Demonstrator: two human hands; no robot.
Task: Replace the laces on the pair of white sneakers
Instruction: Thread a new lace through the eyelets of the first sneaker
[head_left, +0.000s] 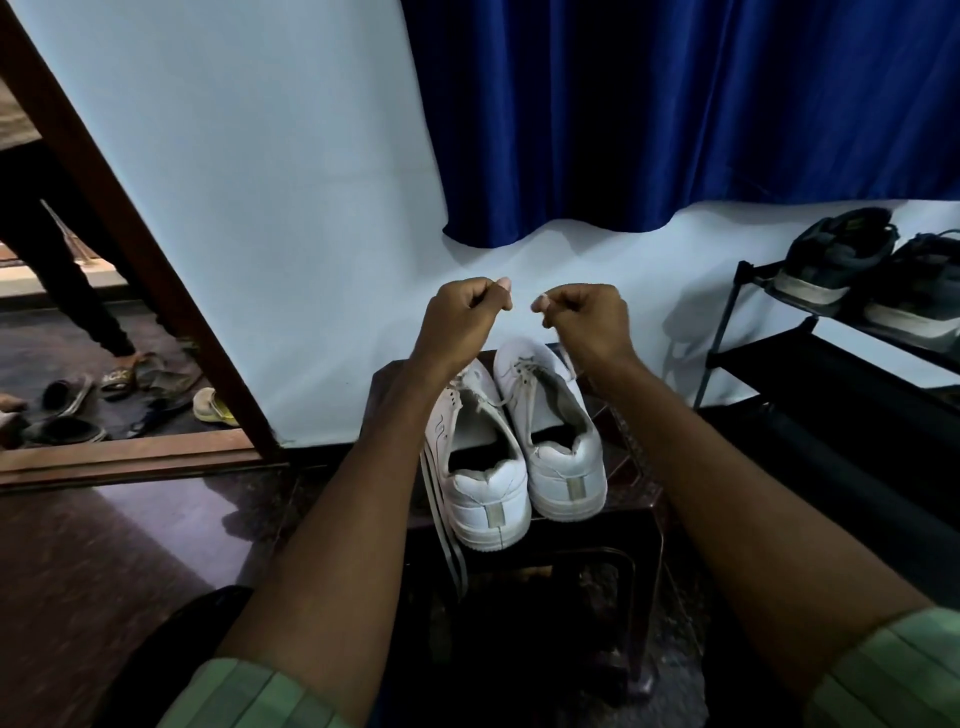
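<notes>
- Sandal (120, 375) on the floor beyond the doorway, left of view: pale letters "ACK" readable on its dark strap; anything before them is cut off or hidden.
- White sneakers (514, 447): grey heel tabs, no legible print.
- Dark shoes (836, 260) on rack: markings too small to read.

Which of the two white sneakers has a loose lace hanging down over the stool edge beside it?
The left white sneaker: a loose lace hangs down beside it. None hangs beside the right white sneaker.
</notes>
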